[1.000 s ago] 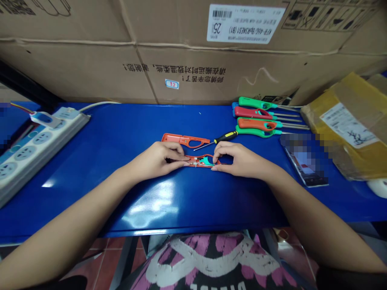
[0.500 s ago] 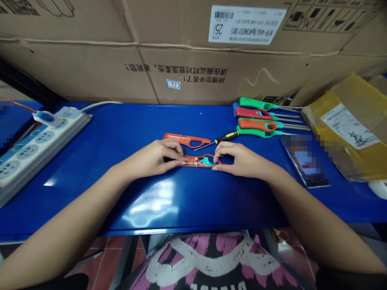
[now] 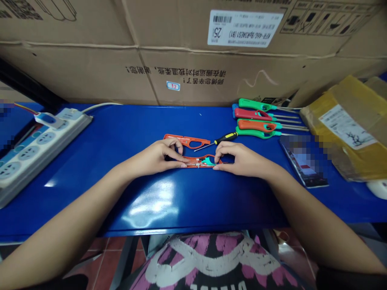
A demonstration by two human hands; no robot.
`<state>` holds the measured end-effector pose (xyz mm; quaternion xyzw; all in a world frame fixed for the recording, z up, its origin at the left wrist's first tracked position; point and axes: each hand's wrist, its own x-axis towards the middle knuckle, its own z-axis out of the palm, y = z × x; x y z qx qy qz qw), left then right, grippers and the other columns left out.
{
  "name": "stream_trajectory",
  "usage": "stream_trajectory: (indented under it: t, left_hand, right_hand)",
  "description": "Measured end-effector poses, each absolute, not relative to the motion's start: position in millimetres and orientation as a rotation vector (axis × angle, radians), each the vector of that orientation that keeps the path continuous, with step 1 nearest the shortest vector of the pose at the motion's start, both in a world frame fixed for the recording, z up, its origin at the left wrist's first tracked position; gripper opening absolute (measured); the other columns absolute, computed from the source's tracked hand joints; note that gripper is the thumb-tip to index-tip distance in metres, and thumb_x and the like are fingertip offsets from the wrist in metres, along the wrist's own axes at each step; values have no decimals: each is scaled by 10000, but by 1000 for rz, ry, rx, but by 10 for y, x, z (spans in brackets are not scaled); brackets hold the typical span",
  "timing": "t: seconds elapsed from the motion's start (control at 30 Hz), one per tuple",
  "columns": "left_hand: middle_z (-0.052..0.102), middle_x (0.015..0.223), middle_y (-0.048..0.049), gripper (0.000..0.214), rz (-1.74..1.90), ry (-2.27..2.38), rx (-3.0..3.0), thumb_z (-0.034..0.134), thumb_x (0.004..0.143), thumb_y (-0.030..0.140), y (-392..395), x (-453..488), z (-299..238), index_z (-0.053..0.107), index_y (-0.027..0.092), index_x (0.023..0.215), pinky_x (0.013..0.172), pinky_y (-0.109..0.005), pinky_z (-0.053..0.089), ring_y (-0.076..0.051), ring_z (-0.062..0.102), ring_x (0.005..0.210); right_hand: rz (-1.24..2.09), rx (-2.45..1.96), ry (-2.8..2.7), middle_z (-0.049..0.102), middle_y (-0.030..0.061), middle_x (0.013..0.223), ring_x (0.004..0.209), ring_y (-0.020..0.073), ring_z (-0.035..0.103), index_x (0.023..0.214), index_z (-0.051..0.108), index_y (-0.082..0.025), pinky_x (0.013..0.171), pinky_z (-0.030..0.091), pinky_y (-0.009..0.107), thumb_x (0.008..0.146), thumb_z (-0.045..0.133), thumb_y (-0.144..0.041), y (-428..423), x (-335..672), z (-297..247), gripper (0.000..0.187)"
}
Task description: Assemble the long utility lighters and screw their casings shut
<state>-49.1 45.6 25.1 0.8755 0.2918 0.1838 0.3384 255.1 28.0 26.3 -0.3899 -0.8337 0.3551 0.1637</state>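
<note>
An opened orange lighter half [image 3: 193,164] lies on the blue table, its inner parts showing, with a teal trigger [image 3: 208,161] near its right end. My left hand [image 3: 167,155] grips the left end between thumb and fingers. At the right end, my right hand [image 3: 231,157] pinches the casing beside the trigger, and its fingers cover part of it. Just behind lies the matching orange casing half [image 3: 195,141], partly behind my left fingers. A yellow and black screwdriver [image 3: 226,138] rests with its tip near that half.
Several long-necked lighters [image 3: 256,125] lie stacked at the back right. A phone [image 3: 304,161] and a yellow-taped parcel [image 3: 347,129] are to the right. On the left is a power strip [image 3: 42,145]. A large cardboard box [image 3: 105,76] stands along the back.
The left fingers have shifted slightly on the casing, uncovering a little more of its inside. The right hand stays at its end almost unmoved.
</note>
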Motion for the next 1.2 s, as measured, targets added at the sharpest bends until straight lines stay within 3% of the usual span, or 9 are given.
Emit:
stream_trajectory:
  t: [0.23,0.43,0.73,0.9,1.2]
  left_hand:
    - [654,1033,-64,228,518,684,2297,683,929,266,446,-493,249,780,271,1135,825,-301,521,-164,621,922]
    - [664,1004,-48,188,569,776,2204,749,875,280,440,-476,153,804,253,1054,863,-333,535,-169,664,926]
    - [702,1098,-70,227,513,787,2316,694,916,301,421,-489,277,785,251,1119,927,-336,540,-199,667,1053]
    - [748,1052,-78,203,685,879,2271,697,916,306,374,-395,221,792,195,1056,929,-349,552,-202,701,987]
    - [778,1033,-73,200,668,820,2213,722,901,285,393,-369,120,780,189,1066,913,-346,572,-201,723,967]
  right_hand:
    - [1004,-1120,-2408,658,38,981,911,185,628,891,691,-206,847,491,325,856,747,-280,276,2564,275,99]
    - [1015,-1102,-2402,651,34,981,920,184,622,886,685,-206,857,482,328,860,739,-270,282,2569,269,87]
    - [999,-1052,-2410,665,33,980,943,185,627,886,681,-207,887,482,323,864,743,-277,289,2570,249,96]
    - [980,-1078,-2413,655,34,987,938,180,619,893,687,-207,876,479,312,872,740,-283,279,2564,255,96]
    - [964,-1065,-2414,648,47,991,928,189,616,918,687,-202,852,486,324,880,723,-303,265,2584,256,114]
